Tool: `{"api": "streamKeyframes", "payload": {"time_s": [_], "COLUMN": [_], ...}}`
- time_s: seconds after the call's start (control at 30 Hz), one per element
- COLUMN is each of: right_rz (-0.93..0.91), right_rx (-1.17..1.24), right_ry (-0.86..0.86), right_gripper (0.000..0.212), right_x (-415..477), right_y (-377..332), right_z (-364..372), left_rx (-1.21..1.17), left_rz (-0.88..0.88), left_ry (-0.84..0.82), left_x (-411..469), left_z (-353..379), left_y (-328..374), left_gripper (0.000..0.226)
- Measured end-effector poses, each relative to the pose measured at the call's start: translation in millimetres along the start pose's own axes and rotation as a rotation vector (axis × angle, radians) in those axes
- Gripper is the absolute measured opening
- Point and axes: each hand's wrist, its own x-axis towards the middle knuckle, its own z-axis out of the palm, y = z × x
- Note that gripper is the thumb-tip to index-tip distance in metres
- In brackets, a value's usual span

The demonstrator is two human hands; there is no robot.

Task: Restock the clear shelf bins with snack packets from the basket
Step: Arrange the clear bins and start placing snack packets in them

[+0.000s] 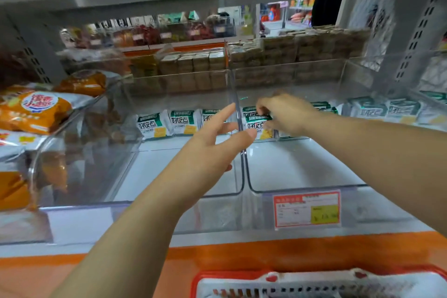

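Restocking of clear shelf bins. Right hand [285, 113] reaches deep into the right bin [302, 169], fingers curled on a green-and-white snack packet [256, 123], apparently to seat it upright in the back row so that the bin fills from the rear. Left hand [212, 143], fingers straight and spread, holds nothing beside the divider [235, 89], likely ready to steady the row. Basket [217, 274] sits below the shelf front.

Orange-edged shelf [314, 248], clear bins [302, 187] side by side directly on it
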Motion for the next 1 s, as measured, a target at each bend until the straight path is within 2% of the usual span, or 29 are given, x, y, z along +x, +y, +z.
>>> {"api": "streamKeyframes", "payload": {"time_s": [0.17,0.27,0.37,0.43,0.53,0.6,0.67,0.77,0.9,1.0], "right_rz": [-0.002,-0.017,-0.062,-0.118,-0.127,-0.096,-0.068,-0.097,-0.174,-0.243], "right_rx": [-0.015,-0.018,-0.035,-0.109,-0.157,-0.099,-0.013,0.122,0.371,0.475], "right_ry": [-0.043,-0.025,0.017,-0.047,-0.156,-0.16,-0.092,0.128,0.414,0.431], "right_gripper": [0.014,0.028,0.023,0.022,0.039,0.045,0.041,0.031,0.018,0.017], "right_x": [6,3,-3,-7,-11,-16,-27,-62,-135,-186], "right_y": [-4,-4,-6,-6,-6,-10,-18,-37,-66,-84], "right_z": [5,10,8,7,8,2,-10,-34,-50,-42], "left_rx": [-0.009,0.005,0.019,0.012,0.036,0.061,0.098,0.193,0.436,0.5], "left_rz": [0.019,0.017,0.012,0.013,0.017,0.022,0.039,0.149,0.537,0.687], "left_ry": [-0.004,0.018,0.021,0.022,0.031,0.044,0.069,0.183,0.459,0.592], "left_x": [-1,-3,-3,-3,-4,-5,-6,-14,-47,-93], "left_z": [1,2,2,2,3,3,4,11,17,21], "left_y": [1,3,4,5,7,6,7,10,6,-14], "left_gripper": [0.062,0.064,0.065,0.066,0.063,0.062,0.06,0.05,0.027,0.027]}}
